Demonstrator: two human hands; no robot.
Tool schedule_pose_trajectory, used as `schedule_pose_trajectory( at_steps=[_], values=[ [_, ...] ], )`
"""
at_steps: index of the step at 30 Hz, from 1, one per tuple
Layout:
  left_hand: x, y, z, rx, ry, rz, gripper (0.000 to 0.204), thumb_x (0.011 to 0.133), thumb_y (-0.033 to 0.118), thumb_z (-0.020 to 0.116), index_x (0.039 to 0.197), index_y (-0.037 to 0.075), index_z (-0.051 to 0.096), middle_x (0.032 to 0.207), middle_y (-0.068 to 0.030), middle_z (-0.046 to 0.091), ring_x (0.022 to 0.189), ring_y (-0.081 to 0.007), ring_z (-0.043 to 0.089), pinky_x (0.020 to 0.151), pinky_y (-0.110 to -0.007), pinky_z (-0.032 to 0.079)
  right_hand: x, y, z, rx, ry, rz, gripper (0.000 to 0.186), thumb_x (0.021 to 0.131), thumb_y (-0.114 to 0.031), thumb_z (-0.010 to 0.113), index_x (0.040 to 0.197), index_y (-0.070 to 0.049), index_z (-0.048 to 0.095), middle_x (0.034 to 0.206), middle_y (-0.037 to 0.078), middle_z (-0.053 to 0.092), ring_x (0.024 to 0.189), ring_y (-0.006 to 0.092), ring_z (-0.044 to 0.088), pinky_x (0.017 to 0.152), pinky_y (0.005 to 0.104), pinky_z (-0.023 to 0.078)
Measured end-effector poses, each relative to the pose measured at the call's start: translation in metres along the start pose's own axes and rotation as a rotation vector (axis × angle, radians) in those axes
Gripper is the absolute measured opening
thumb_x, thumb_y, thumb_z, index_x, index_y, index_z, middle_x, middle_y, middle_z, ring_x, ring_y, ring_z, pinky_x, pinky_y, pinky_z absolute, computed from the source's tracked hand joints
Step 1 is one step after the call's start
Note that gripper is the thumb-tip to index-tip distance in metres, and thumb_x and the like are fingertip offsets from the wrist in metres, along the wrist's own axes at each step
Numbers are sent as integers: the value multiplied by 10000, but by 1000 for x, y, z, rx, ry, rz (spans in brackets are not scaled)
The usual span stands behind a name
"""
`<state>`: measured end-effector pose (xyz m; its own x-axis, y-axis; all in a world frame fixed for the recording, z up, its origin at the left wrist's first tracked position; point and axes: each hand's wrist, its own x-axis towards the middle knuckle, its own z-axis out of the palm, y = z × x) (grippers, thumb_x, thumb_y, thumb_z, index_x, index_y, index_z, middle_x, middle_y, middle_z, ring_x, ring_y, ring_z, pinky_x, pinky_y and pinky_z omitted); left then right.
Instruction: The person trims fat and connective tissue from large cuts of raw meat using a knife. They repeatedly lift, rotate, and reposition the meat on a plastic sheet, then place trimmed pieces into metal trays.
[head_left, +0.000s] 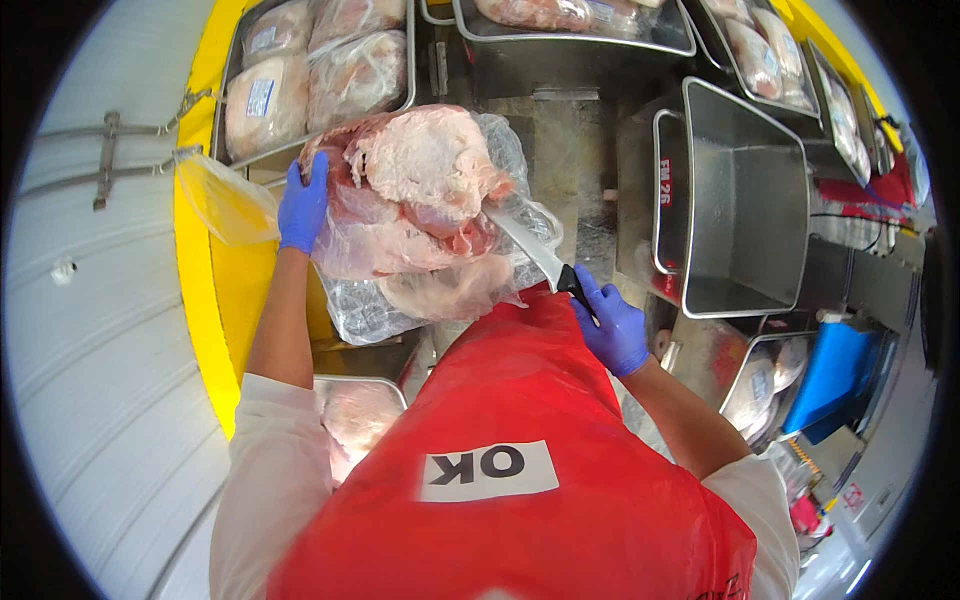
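A large raw cut of meat, pale fat on top and pink flesh at its sides, lies in front of me on clear plastic wrapping. At its left edge is my left hand in a blue glove, fingers curled around the meat. My right hand, gloved alike, grips the black handle of a knife. The curved blade points away and to the left, its tip at the right side of the meat. Whether the tip is inside the flesh cannot be made out.
Metal tubs of bagged meat stand at the far left, far middle and far right. A deep metal tub is on the right. Yellow framing borders the white wall at left. Another meat tub sits by my left forearm.
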<state>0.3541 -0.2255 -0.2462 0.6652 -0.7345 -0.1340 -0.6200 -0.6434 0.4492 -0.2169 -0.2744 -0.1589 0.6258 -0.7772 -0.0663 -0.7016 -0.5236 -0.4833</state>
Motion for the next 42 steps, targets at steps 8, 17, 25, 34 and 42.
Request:
schedule_pose_trajectory(
  at_steps=[8,17,25,34,42],
  values=[
    [20,10,-14,-170,-84,-58,955,980,742,474,1542,-29,414,1507,-321,510,1411,-443,496,1151,-448,399,19,2,-49,-43,-66,-38,492,970,-311,670,1449,-239,581,820,129,637,666,314,682,542,433,536],
    [15,8,-13,-262,-67,-26,940,982,727,486,1513,-48,455,1489,-319,529,1396,-440,513,1134,-448,419,10,-37,-150,-115,-190,-70,324,968,-266,641,1290,-247,616,847,143,674,711,315,700,570,444,540],
    [0,39,-14,-54,-43,20,948,964,751,479,1554,13,410,1472,-321,542,1359,-475,532,1109,-486,441,54,-67,-162,-239,-272,-207,330,958,-228,643,1287,-205,637,816,132,671,717,318,705,575,451,542],
    [-28,61,-11,-106,11,-132,1039,895,801,538,1584,44,365,1468,-313,552,1333,-488,554,1102,-500,444,19,-40,-39,-167,-134,-38,480,987,-271,652,1461,-259,580,833,155,617,633,323,652,530,449,530],
    [-24,17,-10,177,-28,84,1067,892,808,532,1596,28,343,1507,-316,511,1358,-469,541,1115,-492,431,10,16,93,76,85,-67,585,953,-224,718,1512,-265,549,828,131,602,610,313,637,519,445,510]
  ],
)
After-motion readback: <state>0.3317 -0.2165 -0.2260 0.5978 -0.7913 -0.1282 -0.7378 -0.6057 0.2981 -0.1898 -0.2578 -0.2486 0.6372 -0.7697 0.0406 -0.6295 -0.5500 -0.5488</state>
